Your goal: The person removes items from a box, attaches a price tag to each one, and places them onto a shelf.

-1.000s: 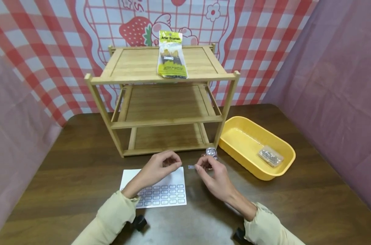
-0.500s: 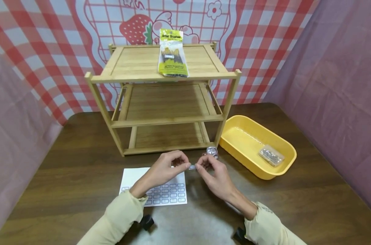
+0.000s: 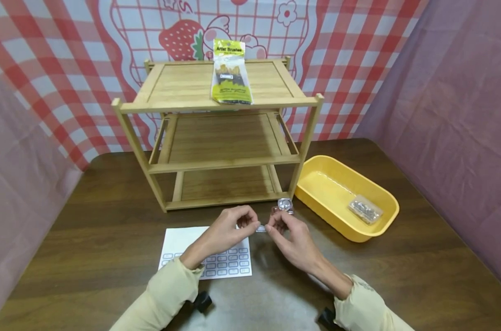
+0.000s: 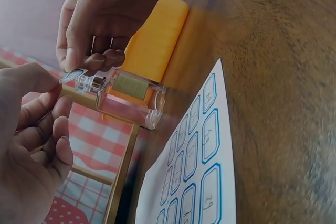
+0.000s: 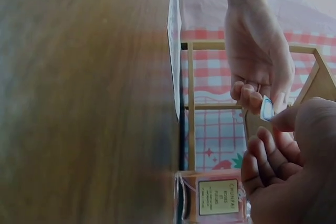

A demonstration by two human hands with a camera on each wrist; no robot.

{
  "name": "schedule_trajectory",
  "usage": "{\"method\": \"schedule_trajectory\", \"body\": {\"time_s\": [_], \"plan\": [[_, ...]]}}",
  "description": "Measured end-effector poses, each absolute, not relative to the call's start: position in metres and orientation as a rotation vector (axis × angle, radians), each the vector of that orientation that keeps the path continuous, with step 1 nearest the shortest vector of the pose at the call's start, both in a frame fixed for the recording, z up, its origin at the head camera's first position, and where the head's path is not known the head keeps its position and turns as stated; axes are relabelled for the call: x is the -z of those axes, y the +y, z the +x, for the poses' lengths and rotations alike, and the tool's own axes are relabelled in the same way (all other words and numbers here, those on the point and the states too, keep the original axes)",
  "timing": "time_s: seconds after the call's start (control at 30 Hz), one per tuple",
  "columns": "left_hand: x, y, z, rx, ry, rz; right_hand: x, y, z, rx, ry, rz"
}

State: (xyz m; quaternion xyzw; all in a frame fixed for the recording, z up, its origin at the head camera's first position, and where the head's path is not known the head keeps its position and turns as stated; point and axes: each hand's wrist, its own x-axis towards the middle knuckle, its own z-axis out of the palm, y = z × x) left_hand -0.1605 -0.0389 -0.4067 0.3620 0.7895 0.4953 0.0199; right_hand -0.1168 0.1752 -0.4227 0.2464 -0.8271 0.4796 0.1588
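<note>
A small white label sticker (image 3: 261, 228) with a blue border is stretched between the two hands, above the table. My left hand (image 3: 230, 228) pinches one end between thumb and forefinger. The other end is pinched by my right hand (image 3: 295, 240); in the right wrist view the blue frame of the sticker (image 5: 267, 108) shows between the fingertips. Just beyond the right hand a glass perfume bottle (image 4: 125, 98) with pink liquid, a clear cap and a gold label stands upright. Beneath the left forearm lies a white sheet of labels (image 3: 233, 264), partly covered by it.
A three-tier wooden shelf (image 3: 221, 163) stands behind the hands, with a packet of artist brushes (image 3: 232, 89) on top bearing a small white label. To the right is a yellow basin (image 3: 316, 216) with a clear box of small metal pieces (image 3: 365, 209) inside.
The left hand has moved right to the sticker and now pinches its free end. The right hand has held the other end throughout, shifting only slightly.
</note>
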Motion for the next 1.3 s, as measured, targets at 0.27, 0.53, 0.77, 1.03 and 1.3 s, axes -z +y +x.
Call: {"method": "schedule_trajectory", "body": {"time_s": [0.27, 0.53, 0.77, 1.03, 1.3], "plan": [[0.408, -0.032, -0.162, -1.506, 2.451, 1.152, 0.421, 0.184, -0.114, -1.283, -2.429, 0.702], [0.409, -0.023, -0.165, -1.497, 2.456, 1.192, 0.420, 0.192, -0.118, -1.145, -2.389, 0.756], [0.411, -0.017, -0.167, -1.455, 2.491, 1.211, 0.420, 0.197, -0.122, -1.062, -2.381, 0.759], [0.411, -0.010, -0.169, -1.382, 2.532, 1.219, 0.422, 0.202, -0.120, -1.028, -2.402, 0.704], [0.415, -0.001, -0.168, -1.357, 2.586, 1.242, 0.423, 0.208, -0.119, -0.917, -2.406, 0.689]]}}
